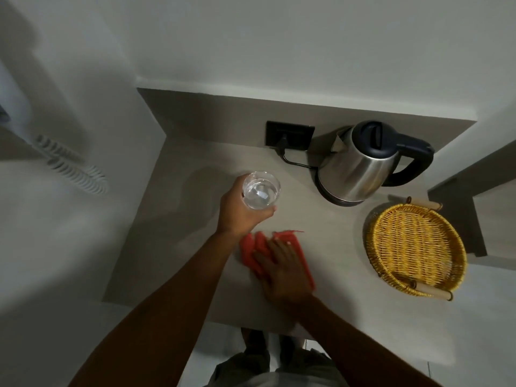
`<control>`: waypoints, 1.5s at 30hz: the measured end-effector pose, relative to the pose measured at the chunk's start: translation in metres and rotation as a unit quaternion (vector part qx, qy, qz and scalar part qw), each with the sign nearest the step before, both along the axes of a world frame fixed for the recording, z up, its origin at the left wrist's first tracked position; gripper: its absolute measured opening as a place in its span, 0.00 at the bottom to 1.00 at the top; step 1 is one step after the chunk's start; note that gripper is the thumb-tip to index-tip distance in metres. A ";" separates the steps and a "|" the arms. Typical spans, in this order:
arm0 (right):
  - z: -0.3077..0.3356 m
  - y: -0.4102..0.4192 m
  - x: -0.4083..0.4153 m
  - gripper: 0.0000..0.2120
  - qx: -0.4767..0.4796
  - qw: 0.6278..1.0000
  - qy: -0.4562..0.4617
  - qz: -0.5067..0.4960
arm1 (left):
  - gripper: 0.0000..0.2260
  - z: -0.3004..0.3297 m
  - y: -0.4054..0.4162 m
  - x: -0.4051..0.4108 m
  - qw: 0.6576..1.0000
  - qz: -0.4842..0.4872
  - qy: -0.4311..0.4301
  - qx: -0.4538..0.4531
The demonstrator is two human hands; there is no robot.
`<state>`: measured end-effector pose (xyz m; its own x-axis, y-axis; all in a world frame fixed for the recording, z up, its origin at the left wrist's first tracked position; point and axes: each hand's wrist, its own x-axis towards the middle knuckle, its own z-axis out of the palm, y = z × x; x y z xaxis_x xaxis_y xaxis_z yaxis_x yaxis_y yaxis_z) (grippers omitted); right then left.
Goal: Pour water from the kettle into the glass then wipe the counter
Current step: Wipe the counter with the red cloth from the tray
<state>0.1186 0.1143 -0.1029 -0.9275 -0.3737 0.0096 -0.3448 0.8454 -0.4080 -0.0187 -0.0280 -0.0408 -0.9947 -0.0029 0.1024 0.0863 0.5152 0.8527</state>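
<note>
A clear glass [261,189] with water in it is gripped from its left side by my left hand [241,212], above the grey counter [181,247]. Just below it, my right hand [282,269] lies flat with fingers spread on a red cloth [248,254], pressing it onto the counter. The steel kettle [360,166], with black lid and handle, stands on its base at the back right, spout towards the left, and neither hand touches it.
A black wall socket [289,135] with the kettle's plug and cord sits behind the glass. A yellow wicker tray [416,248] lies at the right. A coiled white cord [72,166] hangs on the left wall. The counter's front edge is near my legs.
</note>
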 end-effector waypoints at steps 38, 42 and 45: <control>0.039 0.093 -0.051 0.29 0.026 0.949 -0.014 -0.315 | 0.36 -0.011 0.032 0.030 0.997 -0.060 -0.050 0.018; 0.068 0.142 -0.044 0.24 0.018 0.931 0.052 -0.362 | 0.36 -0.015 0.036 0.026 0.996 -0.070 -0.054 0.012; 0.074 0.185 -0.037 0.20 0.032 0.908 0.045 -0.415 | 0.37 -0.019 0.035 0.026 0.997 -0.066 -0.042 0.006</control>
<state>0.0814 0.2992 -0.0286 -0.8862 0.4520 0.1021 0.3933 0.8502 -0.3499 0.0076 0.0069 -0.0601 -0.9916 0.1279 0.0189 0.0802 0.4946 0.8654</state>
